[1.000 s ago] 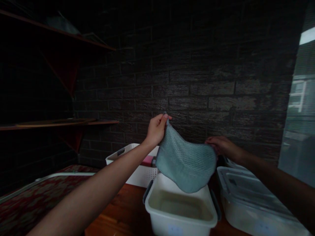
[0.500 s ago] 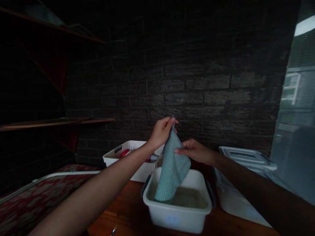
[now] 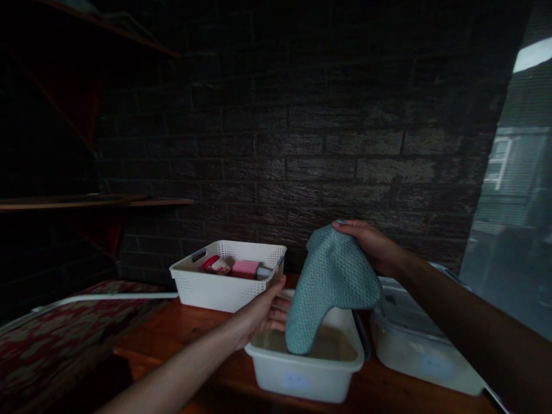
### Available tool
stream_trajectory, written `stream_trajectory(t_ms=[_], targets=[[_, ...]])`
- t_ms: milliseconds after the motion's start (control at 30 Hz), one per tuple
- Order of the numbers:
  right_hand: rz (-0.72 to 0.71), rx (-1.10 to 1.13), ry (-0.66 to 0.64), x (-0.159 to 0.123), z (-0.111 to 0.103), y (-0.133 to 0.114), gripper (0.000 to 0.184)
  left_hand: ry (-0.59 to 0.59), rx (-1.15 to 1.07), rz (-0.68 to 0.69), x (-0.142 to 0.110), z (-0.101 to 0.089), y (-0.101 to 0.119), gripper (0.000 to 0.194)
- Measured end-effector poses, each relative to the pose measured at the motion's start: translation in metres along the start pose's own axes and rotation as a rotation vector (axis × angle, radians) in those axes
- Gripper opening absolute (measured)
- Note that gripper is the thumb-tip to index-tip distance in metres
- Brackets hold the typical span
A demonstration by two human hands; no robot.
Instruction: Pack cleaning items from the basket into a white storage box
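A pale teal waffle-weave cloth (image 3: 330, 284) hangs over a white plastic tub (image 3: 304, 371) that holds murky water; the cloth's lower end dips inside the tub. My right hand (image 3: 373, 244) holds the cloth up by its top edge, fingers closed on it. My left hand (image 3: 265, 313) is low at the tub's left rim, fingers stretched out toward the cloth's lower part; whether it touches the cloth is unclear.
A white perforated basket (image 3: 226, 282) with red and pink items stands behind on the wooden table (image 3: 172, 339). A lidded white container (image 3: 420, 345) sits to the right. A patterned tray (image 3: 64, 328) lies at left. Dark brick wall and shelves (image 3: 95, 201) behind.
My left hand let go of the cloth's top and dropped to the tub's rim. My right hand rose and now holds the cloth's top, draping it lower into the tub.
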State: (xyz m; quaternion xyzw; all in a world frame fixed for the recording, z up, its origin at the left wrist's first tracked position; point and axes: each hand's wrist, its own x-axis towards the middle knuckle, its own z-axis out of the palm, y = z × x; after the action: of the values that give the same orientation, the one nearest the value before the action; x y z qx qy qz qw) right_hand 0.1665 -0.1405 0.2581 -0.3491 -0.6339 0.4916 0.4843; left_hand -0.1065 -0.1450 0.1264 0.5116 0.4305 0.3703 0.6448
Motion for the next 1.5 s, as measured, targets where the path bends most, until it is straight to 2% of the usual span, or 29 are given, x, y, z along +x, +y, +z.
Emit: stream_trajectory(t_ms=[100, 167, 200, 267, 333, 400, 467, 533, 633, 733, 867, 967, 1067, 1200, 1267, 1333, 1367, 1433, 1467, 1500], targets=[[0.034, 0.065, 0.058, -0.003, -0.002, -0.011, 0.028, -0.292, -0.180, -0.202, -0.004, 0.011, 0.000, 0.068], [0.060, 0.096, 0.067, -0.005, -0.004, -0.014, 0.028, -0.349, -0.300, -0.209, -0.003, 0.016, 0.002, 0.058], [0.069, 0.108, 0.070, -0.006, -0.006, -0.014, 0.028, -0.313, -0.352, -0.164, -0.002, 0.018, 0.003, 0.049], [0.080, 0.111, 0.079, -0.008, -0.012, -0.012, 0.029, -0.165, -0.435, -0.010, 0.001, 0.020, 0.004, 0.032], [0.082, 0.079, 0.070, -0.011, -0.021, -0.008, 0.031, -0.015, -0.472, 0.142, 0.003, 0.019, 0.006, 0.041], [0.062, 0.020, 0.044, -0.013, -0.031, -0.001, 0.034, 0.058, -0.450, 0.263, 0.005, 0.015, 0.009, 0.050], [0.010, -0.056, 0.069, -0.015, -0.041, 0.007, 0.036, 0.085, -0.395, 0.375, 0.007, 0.009, 0.014, 0.042], [-0.042, -0.123, 0.176, -0.016, -0.051, 0.016, 0.038, 0.118, -0.343, 0.454, 0.008, 0.003, 0.021, 0.032], [-0.074, -0.161, 0.326, -0.019, -0.063, 0.027, 0.057, 0.169, -0.262, 0.486, 0.010, -0.004, 0.033, 0.037], [-0.120, -0.141, 0.263, -0.025, -0.073, 0.032, 0.072, 0.180, -0.133, 0.542, 0.010, -0.010, 0.044, 0.046], [-0.130, -0.158, 0.125, -0.030, -0.084, 0.032, 0.063, 0.218, 0.075, 0.593, 0.006, -0.016, 0.056, 0.052], [-0.094, -0.293, 0.145, -0.030, -0.090, 0.035, 0.058, 0.234, 0.184, 0.609, 0.003, -0.017, 0.063, 0.047], [-0.087, -0.398, 0.186, -0.030, -0.094, 0.040, 0.044, 0.231, 0.315, 0.640, 0.004, -0.019, 0.066, 0.036], [-0.164, -0.611, 0.148, -0.037, -0.100, 0.040, 0.033, 0.247, 0.491, 0.817, 0.007, -0.020, 0.070, 0.026], [-0.228, -0.762, 0.066, -0.043, -0.098, 0.035, 0.033, 0.220, 0.533, 0.867, 0.005, -0.014, 0.076, 0.023], [-0.233, -0.803, -0.009, -0.047, -0.087, 0.030, 0.031, 0.165, 0.584, 0.871, 0.001, -0.001, 0.085, 0.021], [-0.215, -0.778, -0.035, -0.047, -0.077, 0.028, 0.031, 0.131, 0.619, 0.880, 0.000, 0.009, 0.090, 0.020], [-0.148, -0.678, -0.079, -0.044, -0.051, 0.027, 0.047, 0.051, 0.671, 0.933, -0.002, 0.032, 0.100, 0.017], [-0.137, -0.629, -0.125, -0.041, -0.037, 0.028, 0.055, 0.005, 0.689, 0.959, -0.002, 0.043, 0.104, 0.016], [-0.130, -0.568, -0.221, -0.038, -0.023, 0.029, 0.056, -0.036, 0.698, 0.975, -0.001, 0.054, 0.108, 0.015]])
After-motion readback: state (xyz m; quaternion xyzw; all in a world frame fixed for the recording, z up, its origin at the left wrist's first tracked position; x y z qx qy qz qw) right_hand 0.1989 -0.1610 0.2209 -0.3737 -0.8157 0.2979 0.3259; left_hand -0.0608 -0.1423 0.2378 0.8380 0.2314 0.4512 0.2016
